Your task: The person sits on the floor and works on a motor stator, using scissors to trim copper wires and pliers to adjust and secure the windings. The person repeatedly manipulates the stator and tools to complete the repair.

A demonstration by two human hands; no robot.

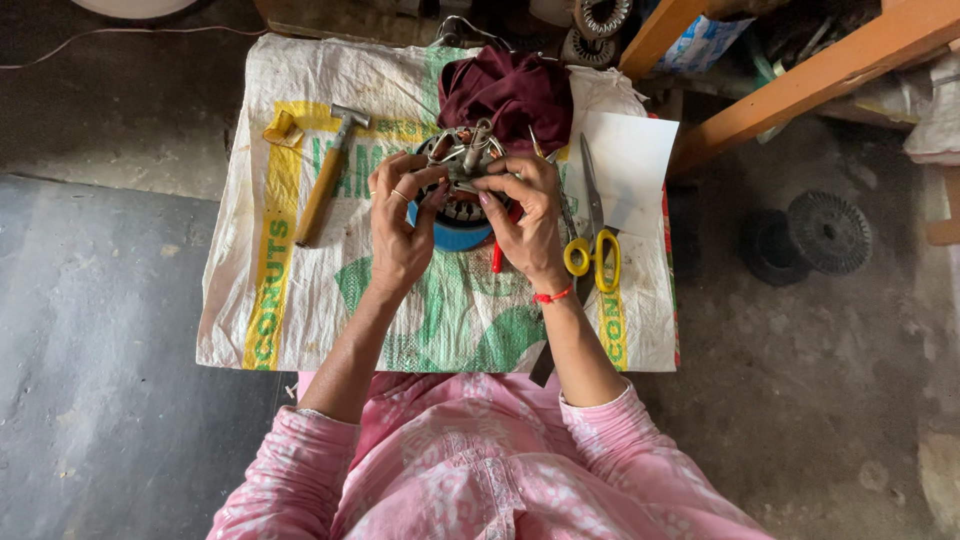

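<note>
Grey floor, printed sack [300, 300] as mat | left hand [400, 225] and right hand [525, 225] both closed around round metal motor part [462, 165] over blue ring [450, 238] | hammer [325, 180], scissors [593, 235] lie unused beside | work looks midway

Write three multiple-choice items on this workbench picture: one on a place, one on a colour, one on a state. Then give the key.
1. Where does the wooden-handled steel hammer lie?
A. beside the left hand
B. under the maroon cloth
C. on the floor

2. What colour are the scissors' handles?
A. red
B. yellow
C. black

3. How is the round metal motor stator held?
A. untouched
B. by one hand
C. by both hands

Key: 1 A, it lies on the printed white sack there; 2 B, yellow loops; 3 C, the right hand grips it too.
</note>
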